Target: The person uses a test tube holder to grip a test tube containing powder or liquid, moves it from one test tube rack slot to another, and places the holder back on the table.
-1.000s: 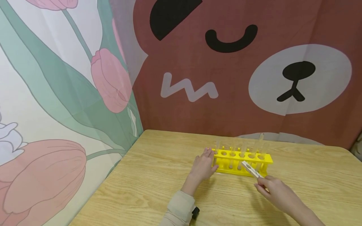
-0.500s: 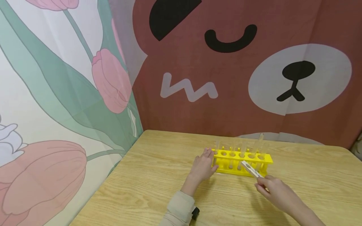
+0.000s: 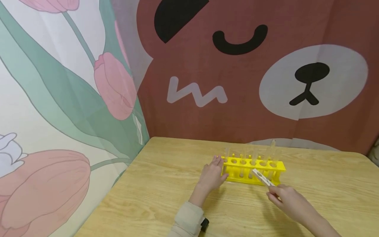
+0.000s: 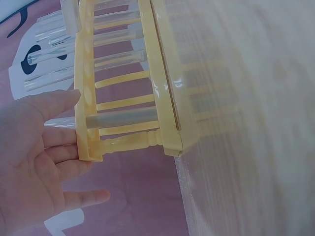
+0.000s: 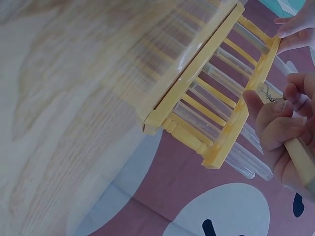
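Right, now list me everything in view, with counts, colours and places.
test-tube rack: one, yellow, standing on the table
test tubes: at least five, clear, standing in the rack; overlap hides an exact count
clamp: one, pale, in the right hand, in front of the rack
table: one, light wood grain, under the rack
bear-print backdrop: one, mainly reddish brown, behind the table
tulip-print backdrop: one, pink, green and cream, at the picture's left
small object: one, black, by the left cuff, unclear what
sleeve: one, beige, on the left arm
hands: two, bare; left touching the rack's left end, right holding the clamp
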